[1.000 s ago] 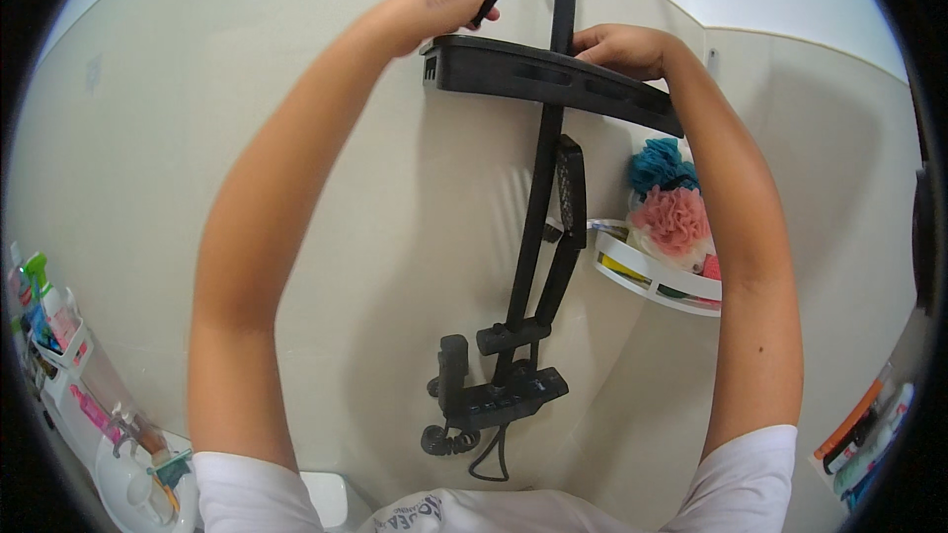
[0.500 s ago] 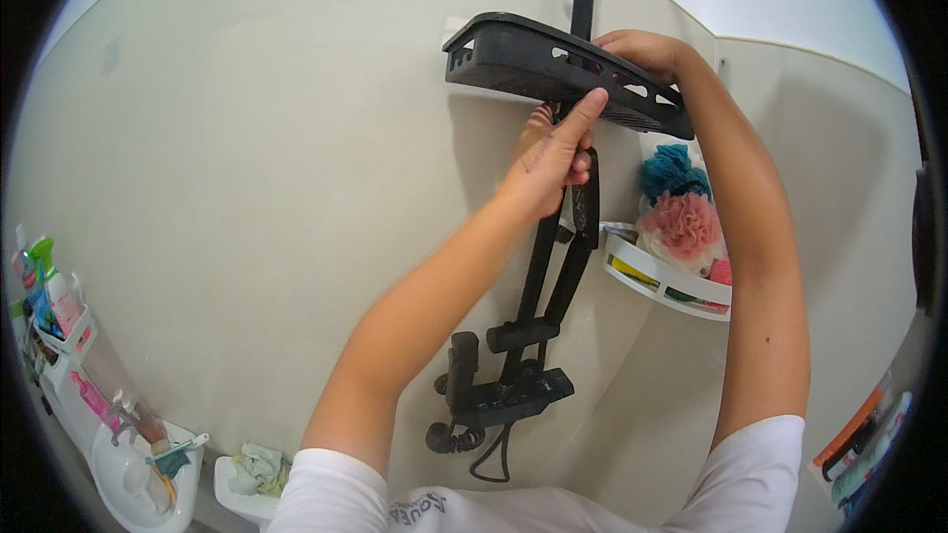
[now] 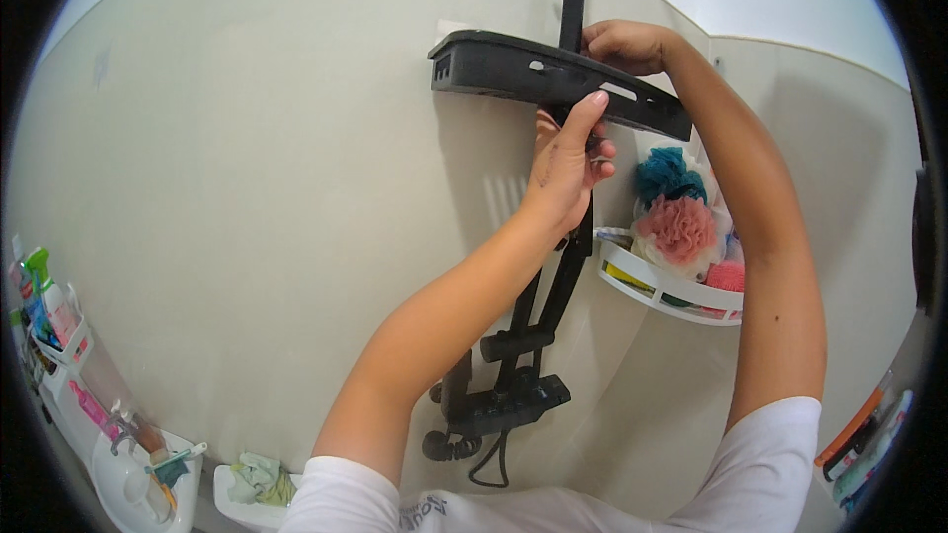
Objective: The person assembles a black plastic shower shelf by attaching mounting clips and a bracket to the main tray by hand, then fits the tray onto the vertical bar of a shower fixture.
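Observation:
A black shower shelf [image 3: 533, 74] with slotted sides sits around a black upright pole [image 3: 573, 0], its right end tilted lower. Just under the shelf, my left hand [image 3: 571, 163] is closed round the pole, its thumb resting up against the shelf's front. My right hand [image 3: 629, 46] is behind the shelf's upper edge, beside the pole; its fingers are bent together, and what they hold is hidden. Below my left hand the pole runs down beside a second black bar to a black shower mixer [image 3: 509, 405] with a looped hose [image 3: 489, 469].
On the right, a white corner shelf [image 3: 671, 301] holds a teal bath puff [image 3: 670, 176] and a pink bath puff [image 3: 676, 229]. At the lower left are a white washbasin [image 3: 128, 484], a caddy of bottles [image 3: 64, 336] and a white bin [image 3: 237, 498] with cloths. A pale wall stands behind.
The black shelf has turned, showing less of its underside, and shifted slightly down and left. My right hand has drawn its fingers in closer to the pole. My left hand has turned slightly.

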